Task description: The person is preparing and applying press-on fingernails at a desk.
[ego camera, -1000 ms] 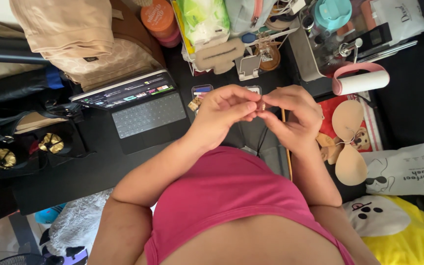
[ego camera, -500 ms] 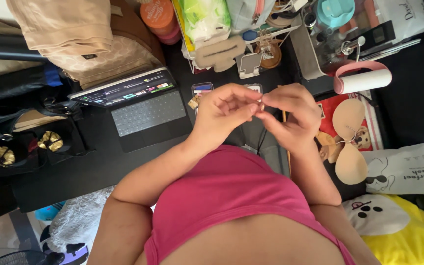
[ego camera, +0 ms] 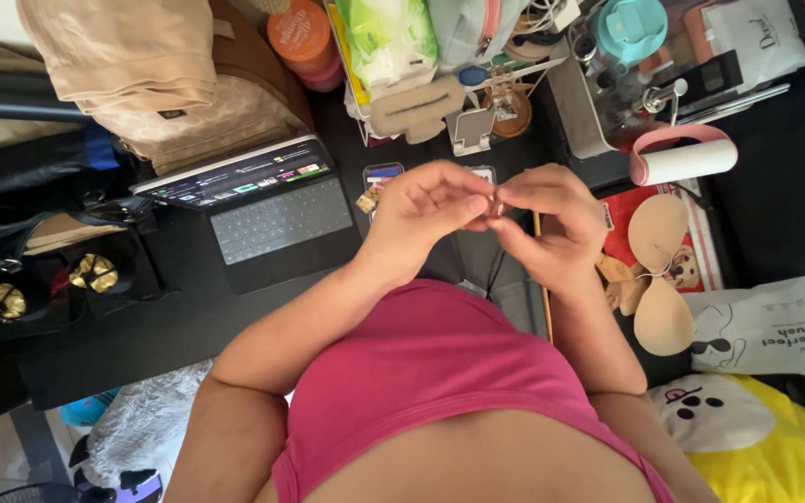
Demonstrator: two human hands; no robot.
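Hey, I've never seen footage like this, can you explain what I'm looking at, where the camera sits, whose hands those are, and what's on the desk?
There is no machine here. One camera, worn on a person's head, looks straight down over a pink top. The left hand and right hand meet at the fingertips, pinching a tiny gold-coloured piece, too small to identify. Below them is a dark desk. On it lie a tablet with keyboard, a phone and a pink-handled lint roller. Beige bags are stacked at the back.
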